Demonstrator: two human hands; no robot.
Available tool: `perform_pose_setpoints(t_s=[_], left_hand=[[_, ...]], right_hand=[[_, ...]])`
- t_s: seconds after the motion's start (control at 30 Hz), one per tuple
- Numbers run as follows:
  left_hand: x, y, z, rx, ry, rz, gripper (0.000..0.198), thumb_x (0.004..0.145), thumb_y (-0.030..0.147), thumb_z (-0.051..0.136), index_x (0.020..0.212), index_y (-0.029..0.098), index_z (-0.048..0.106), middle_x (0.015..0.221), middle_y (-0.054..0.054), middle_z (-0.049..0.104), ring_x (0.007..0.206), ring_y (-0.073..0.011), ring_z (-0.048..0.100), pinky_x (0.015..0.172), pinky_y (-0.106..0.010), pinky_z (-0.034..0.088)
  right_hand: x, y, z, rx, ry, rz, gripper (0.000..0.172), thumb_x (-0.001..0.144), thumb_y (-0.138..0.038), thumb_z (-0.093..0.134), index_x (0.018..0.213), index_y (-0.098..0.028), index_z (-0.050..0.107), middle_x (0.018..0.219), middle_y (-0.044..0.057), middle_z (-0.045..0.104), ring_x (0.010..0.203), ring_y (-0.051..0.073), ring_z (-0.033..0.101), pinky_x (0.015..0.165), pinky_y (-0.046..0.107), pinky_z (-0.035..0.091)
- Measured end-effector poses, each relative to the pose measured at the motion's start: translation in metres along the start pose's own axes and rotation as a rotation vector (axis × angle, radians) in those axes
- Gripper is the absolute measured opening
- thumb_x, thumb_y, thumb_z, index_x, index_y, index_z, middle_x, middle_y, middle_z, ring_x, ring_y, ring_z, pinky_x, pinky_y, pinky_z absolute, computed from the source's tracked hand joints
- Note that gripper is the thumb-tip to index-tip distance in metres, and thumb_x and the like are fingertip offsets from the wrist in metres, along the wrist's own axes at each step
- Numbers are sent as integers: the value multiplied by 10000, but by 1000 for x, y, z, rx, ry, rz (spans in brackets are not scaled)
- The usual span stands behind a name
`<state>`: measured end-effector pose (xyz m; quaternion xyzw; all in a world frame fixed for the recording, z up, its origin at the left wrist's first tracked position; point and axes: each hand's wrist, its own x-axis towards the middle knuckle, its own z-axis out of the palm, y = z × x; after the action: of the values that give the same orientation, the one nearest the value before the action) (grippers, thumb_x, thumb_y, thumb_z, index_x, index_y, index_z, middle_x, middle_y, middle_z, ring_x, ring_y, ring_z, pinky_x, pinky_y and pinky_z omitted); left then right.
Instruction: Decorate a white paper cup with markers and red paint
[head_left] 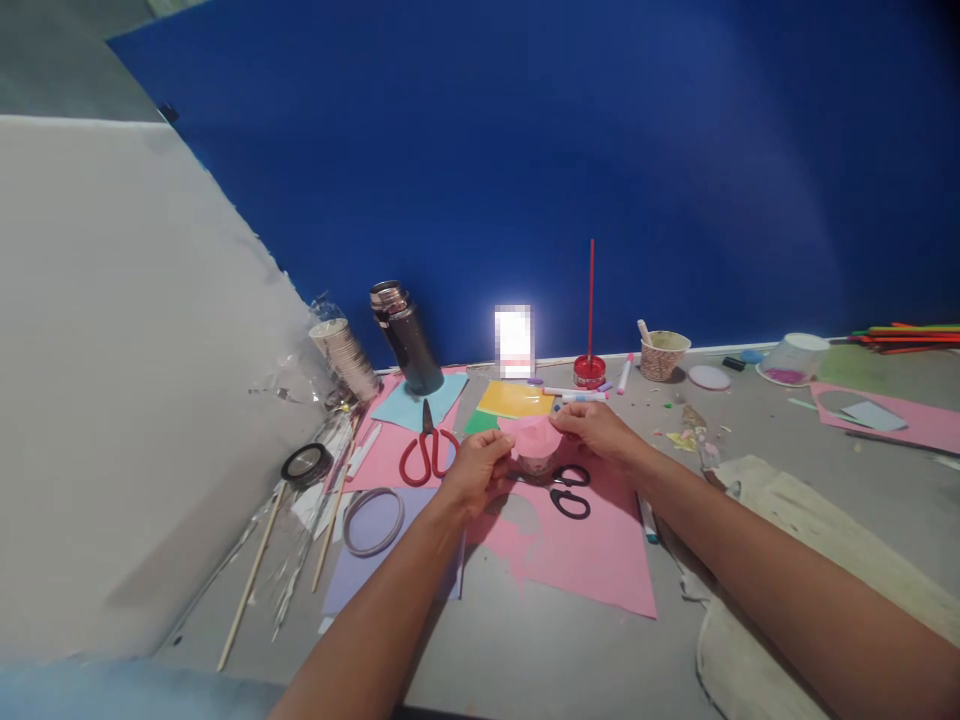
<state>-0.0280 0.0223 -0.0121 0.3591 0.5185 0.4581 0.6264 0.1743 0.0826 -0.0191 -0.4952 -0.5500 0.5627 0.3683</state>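
Note:
Both my hands meet over the middle of the grey table. My left hand (480, 470) and my right hand (596, 428) pinch a round pink paper piece (534, 437) laid over the top of a small patterned paper cup (537, 463). The fingers of both hands are closed on the paper's edges. Under the cup lies a large pink sheet (577, 550) with a round hole cut from it. Black-handled scissors (568, 488) rest on that sheet just in front of the cup. Red-handled scissors (428, 450) lie to the left of my left hand.
A dark flask (406, 337), a stack of paper cups (344, 357), tape rolls (306, 464), wooden sticks (251, 578) and coloured sheets lie at left. Behind stand a red pot with a stick (589, 368), markers and a cup (663, 354). A cloth (810, 560) lies right.

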Motion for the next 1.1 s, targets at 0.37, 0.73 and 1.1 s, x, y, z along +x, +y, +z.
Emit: perform_pose_setpoints(t_s=[0.37, 0.73, 1.1], left_hand=[[3, -2, -2, 20, -43, 6, 561, 661, 490, 924, 731, 214, 441, 563, 122, 327, 448, -25, 265, 402, -146, 230], [-2, 4, -1, 47, -33, 28, 524, 700, 469, 904, 751, 211, 452, 583, 113, 350, 446, -24, 262, 382, -150, 154], [-1, 8, -7, 101, -58, 9, 482, 696, 418, 911, 733, 199, 482, 576, 87, 410, 445, -36, 313, 374, -151, 120]], right_hand=[[4, 4, 0, -72, -42, -12, 507, 650, -621, 781, 581, -225, 471, 524, -53, 453, 490, 86, 362, 459, 247, 236], [-8, -13, -8, -95, -140, 62, 589, 598, -698, 833, 643, -214, 500, 558, -55, 469, 495, 76, 351, 460, 238, 203], [-10, -17, -14, -123, -209, 80, 619, 546, -661, 887, 619, -214, 465, 548, -69, 467, 510, 72, 371, 489, 239, 252]])
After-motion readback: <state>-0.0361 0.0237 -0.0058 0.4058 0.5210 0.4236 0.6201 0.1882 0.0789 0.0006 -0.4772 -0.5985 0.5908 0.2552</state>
